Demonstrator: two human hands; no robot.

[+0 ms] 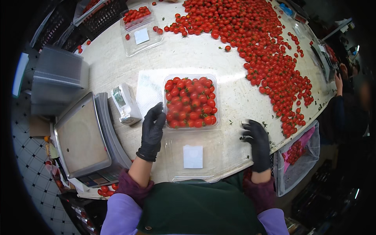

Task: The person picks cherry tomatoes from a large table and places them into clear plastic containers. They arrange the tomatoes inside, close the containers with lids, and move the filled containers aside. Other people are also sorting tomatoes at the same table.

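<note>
A clear plastic clamshell container (218, 97) lies on the table with its lid (176, 164) folded out towards me. Cherry tomatoes (188, 102) fill its tray, several with green calyxes. A blank white label (193, 156) sits on the lid. My left hand (152, 126), in a black glove, is at the tray's left wall; whether its fingertips touch the plastic is hard to tell. To the right of the container, my black-gloved right hand (257, 144) hovers near bits of green stem, blurred, fingers apart and holding nothing.
A large heap of cherry tomatoes (264, 50) spreads across the right. At left are a weighing scale (83, 138), a small white device (125, 102) and stacked clear containers (57, 79). Another clamshell (141, 44) lies farther back. A lined crate (299, 167) stands below the table edge; a co-worker's hand (338, 82) shows at far right.
</note>
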